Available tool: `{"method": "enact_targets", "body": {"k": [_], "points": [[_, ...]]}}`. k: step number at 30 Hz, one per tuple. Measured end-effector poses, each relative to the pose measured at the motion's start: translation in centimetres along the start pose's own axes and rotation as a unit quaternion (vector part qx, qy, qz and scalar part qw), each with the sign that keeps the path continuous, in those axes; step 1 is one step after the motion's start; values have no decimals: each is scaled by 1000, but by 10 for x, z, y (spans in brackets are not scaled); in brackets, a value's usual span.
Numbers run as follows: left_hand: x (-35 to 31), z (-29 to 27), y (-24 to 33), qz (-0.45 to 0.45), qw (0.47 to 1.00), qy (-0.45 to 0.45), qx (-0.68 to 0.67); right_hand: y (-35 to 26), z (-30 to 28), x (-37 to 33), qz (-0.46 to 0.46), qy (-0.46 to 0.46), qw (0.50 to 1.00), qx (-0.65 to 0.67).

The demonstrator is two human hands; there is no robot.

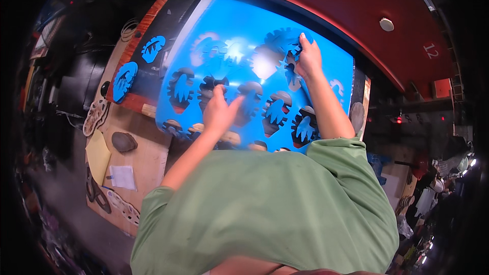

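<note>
Our right hand point(309, 61) pinches toothed blue piece point(283, 39), upper centre; left hand point(220, 111) grip unclear. Two cut-outs point(153, 49) out, left; sheet point(244, 15) looks unfinished.

A dark board point(173, 19) bears a blue sheet point(234, 75) and blue cutouts point(151, 52); a wooden bench point(147, 160) bears scissors point(95, 192).

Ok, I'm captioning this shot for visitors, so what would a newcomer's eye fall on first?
Probably the large glossy blue sheet in the upper middle, full of jagged cut-outs, with the left hand at its lower middle and the right hand at its upper right. Then the broad red panel across the top and upper right, and the green top filling the lower middle.
</note>
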State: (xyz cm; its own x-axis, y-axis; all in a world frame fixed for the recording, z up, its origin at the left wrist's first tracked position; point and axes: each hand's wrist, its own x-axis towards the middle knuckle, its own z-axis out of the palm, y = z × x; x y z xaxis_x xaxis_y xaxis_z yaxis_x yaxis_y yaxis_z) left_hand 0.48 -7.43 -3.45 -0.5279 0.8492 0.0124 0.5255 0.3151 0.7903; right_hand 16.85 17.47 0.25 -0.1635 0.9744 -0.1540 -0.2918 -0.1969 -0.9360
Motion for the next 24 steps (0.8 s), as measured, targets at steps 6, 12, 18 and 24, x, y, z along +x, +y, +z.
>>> {"method": "enact_targets", "body": {"k": [6, 12, 18, 24], "points": [[6, 0, -7, 30, 998, -37, 51, -60, -49, 42, -71, 170, 975, 127], [3, -18, 7, -100, 983, -117, -98, -105, -39, 35, -239, 55, 969, -23], [10, -46, 17, -231, 894, -107, -369, -46, 51, 16, -321, 74, 921, -210], [17, -47, 4, -343, 799, -89, -485, 16, 98, -15, -413, -11, 834, -365]]}}
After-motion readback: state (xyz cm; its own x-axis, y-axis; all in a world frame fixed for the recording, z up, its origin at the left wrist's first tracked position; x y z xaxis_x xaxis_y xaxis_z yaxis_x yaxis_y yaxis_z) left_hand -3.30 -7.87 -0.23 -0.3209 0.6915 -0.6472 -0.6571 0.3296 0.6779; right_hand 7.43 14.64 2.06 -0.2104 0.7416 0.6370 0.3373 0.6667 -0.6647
